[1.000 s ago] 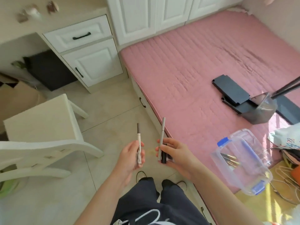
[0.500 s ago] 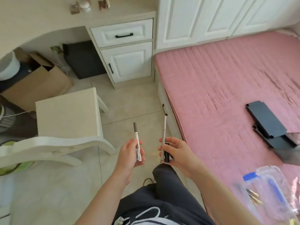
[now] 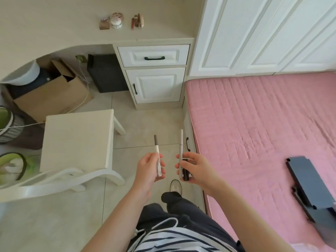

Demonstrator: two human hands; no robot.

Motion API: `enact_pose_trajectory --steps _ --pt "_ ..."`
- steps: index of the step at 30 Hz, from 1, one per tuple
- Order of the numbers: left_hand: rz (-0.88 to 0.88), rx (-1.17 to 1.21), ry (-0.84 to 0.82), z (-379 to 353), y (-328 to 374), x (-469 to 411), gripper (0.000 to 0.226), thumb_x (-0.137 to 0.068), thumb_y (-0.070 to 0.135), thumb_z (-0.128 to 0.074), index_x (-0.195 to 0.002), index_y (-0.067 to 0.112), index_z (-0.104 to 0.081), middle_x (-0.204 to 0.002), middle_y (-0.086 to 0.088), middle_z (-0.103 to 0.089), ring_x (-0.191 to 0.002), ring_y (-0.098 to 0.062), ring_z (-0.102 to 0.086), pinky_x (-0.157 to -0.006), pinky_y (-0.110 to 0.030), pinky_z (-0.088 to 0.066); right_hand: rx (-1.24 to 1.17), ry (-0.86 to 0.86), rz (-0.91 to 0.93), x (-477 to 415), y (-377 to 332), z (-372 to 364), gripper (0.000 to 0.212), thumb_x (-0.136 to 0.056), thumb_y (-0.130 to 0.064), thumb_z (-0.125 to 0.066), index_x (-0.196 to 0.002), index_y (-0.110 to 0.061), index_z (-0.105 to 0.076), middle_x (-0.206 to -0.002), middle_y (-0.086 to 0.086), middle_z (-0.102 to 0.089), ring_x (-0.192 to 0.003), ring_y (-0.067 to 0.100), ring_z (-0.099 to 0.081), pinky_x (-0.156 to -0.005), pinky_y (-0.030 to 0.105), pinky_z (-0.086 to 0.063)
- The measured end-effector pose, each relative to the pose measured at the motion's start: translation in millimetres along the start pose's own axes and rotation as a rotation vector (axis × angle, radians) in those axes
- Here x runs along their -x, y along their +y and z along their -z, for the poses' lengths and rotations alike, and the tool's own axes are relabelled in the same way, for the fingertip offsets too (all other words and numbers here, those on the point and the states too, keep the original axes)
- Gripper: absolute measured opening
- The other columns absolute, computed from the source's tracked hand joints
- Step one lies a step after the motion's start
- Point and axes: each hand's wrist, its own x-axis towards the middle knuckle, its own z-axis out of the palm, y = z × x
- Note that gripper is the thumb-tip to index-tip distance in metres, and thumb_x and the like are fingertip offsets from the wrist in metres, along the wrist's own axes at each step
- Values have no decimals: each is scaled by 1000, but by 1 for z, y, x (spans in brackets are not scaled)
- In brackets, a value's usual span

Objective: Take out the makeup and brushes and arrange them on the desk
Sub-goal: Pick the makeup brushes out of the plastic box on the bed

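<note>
A pencil [image 3: 157,157] is pinched in left hand [image 3: 148,171]; pen [image 3: 181,148] and tube [image 3: 185,170], gripped together in right hand [image 3: 198,170], may be dropped before desk [image 3: 54,30] at 12 o'clock.

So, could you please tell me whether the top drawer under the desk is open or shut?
Shut. The top drawer has its front flush with the cabinet door below it, and none of its inside shows.

White stool [image 3: 76,140] near a cardboard box [image 3: 51,102]; pink mattress [image 3: 254,124] at right

Left hand [image 3: 147,170] pinching white pencil [image 3: 157,155], right hand [image 3: 198,169] gripping silver pencil [image 3: 181,148], tube [image 3: 185,173]
</note>
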Motion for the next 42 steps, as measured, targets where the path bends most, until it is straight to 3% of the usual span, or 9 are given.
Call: enact_pose_trajectory --steps 9,19,35,42 --pt "25 72 -4 -37 58 -56 21 -97 28 -50 -97 13 -65 -75 -6 -63 -63 -17 -60 -59 -28 -54 29 -67 -22 -70 -64 28 19 -95 -10 -53 -109 -19 -62 -89 6 -70 -70 12 -66 -64 27 -57" --pt "47 85 41 -27 134 -166 20 -98 24 -49 -98 11 -63 -77 -7 -63 -58 -16 -59 -56 -29 -55 58 -66 -31 -174 -149 13 21 -95 -9 -52 -111 -18 -61 -90 6 -70 -75 15 -66 -63 25 -55" --pt "-31 -15 62 2 301 -361 16 -91 34 -62 -95 19 -65 -73 -2 -67 -55 -15 -60 -57 -27 -57 -10 14 8 -345 -315 -22 21 -94 -9 -55 -113 -17 -62 -91 8 -70 -71 14 -67 -62 25 -54" --pt "-21 -10 67 -23 345 -428 14 -89 34 -64 -93 20 -66 -73 -2 -70 -54 -13 -62 -56 -26 -57 -53 30 -12 -409 -364 4 19 -94 -8 -56 -111 -13 -62 -88 12 -70 -72 19 -67 -67 33 -59"
